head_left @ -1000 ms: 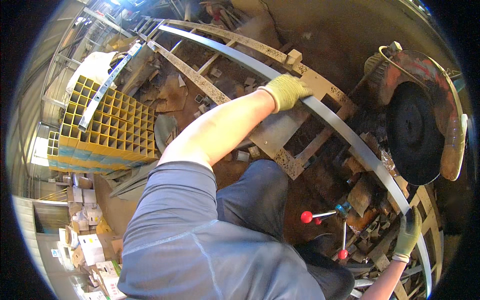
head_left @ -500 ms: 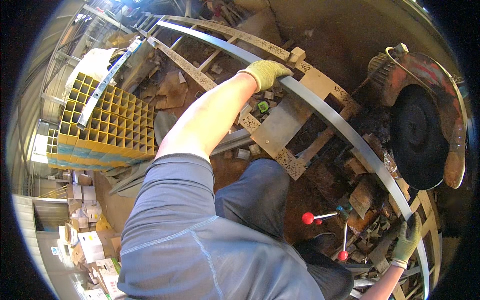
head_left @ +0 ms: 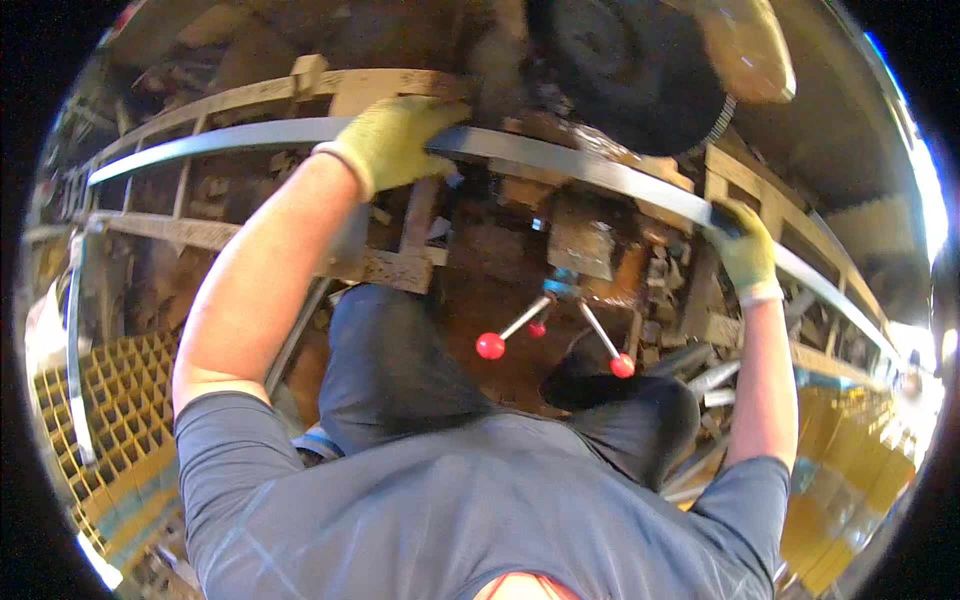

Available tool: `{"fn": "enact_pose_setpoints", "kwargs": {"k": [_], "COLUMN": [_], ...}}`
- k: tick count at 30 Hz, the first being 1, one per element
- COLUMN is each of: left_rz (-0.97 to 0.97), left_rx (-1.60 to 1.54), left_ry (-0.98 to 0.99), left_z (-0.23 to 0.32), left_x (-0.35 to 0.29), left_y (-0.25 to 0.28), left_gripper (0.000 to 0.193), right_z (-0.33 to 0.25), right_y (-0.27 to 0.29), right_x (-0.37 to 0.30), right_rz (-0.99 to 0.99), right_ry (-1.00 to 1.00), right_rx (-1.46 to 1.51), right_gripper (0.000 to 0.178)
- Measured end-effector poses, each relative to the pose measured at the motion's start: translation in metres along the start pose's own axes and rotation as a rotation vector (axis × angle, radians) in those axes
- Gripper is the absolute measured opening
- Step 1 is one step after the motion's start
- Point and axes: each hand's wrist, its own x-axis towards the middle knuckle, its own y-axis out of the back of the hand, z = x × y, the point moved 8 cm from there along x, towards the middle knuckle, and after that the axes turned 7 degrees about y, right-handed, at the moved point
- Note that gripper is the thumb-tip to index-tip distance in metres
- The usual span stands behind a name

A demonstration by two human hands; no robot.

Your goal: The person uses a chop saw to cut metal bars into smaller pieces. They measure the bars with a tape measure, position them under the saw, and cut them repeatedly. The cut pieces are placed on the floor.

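A long, pale metal tube [head_left: 560, 158] runs crosswise in front of me, its straight edges bent by the lens. My left hand [head_left: 395, 145], in a yellow-green glove, is closed around the tube left of the saw. Its fingers lie over the far side and its thumb is on the near side. Farther right, my right hand [head_left: 742, 248], gloved alike, grips the same tube. Just beyond the tube, between both hands, is the large dark toothed disc [head_left: 640, 75] of a cut-off saw. Nearer to me stands a crank handle with red knobs [head_left: 490, 346].
A perforated metal frame [head_left: 190, 232] extends left under the tube, and another frame section [head_left: 785, 215] lies at the right. Stacked yellow square tubes [head_left: 120, 395] stand at the left, with a wrapped yellow bundle [head_left: 835, 470] at lower right. Offcuts litter the ground below the saw.
My view has swung to the right, so the saw and crank now sit nearer the middle. My left hand is farther along the tube toward the saw. Both hands remain on the tube.
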Motion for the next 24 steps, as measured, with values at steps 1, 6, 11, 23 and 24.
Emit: {"fn": "enact_pose_setpoints", "kwargs": {"k": [1,6,11,23,24], "left_rz": [-0.050,-0.225,-0.255,-0.001,0.009], "left_rx": [-0.053,0.122,0.147,-0.162,-0.152], "left_ry": [0.000,0.065,0.028,-0.073,-0.084], "left_z": [0.035,0.067,0.053,0.027,0.027], "left_x": [0.018,0.050,0.054,0.030,0.030], "left_y": [-0.005,0.003,-0.029,-0.039,-0.039], "left_gripper": [0.074,0.059,0.058,0.062,0.062], "right_z": [-0.003,0.013,0.001,-0.207,-0.213], "right_y": [0.001,-0.002,-0.003,-0.020,-0.036], "right_x": [0.001,-0.006,-0.006,-0.099,-0.114], "right_rz": [-0.021,-0.007,-0.075,-0.060,-0.160], "right_ry": [0.017,-0.031,-0.172,0.235,0.210], "right_rx": [-0.020,0.042,0.144,0.031,0.022], "right_gripper": [0.049,0.047,0.051,0.052,0.050]}}
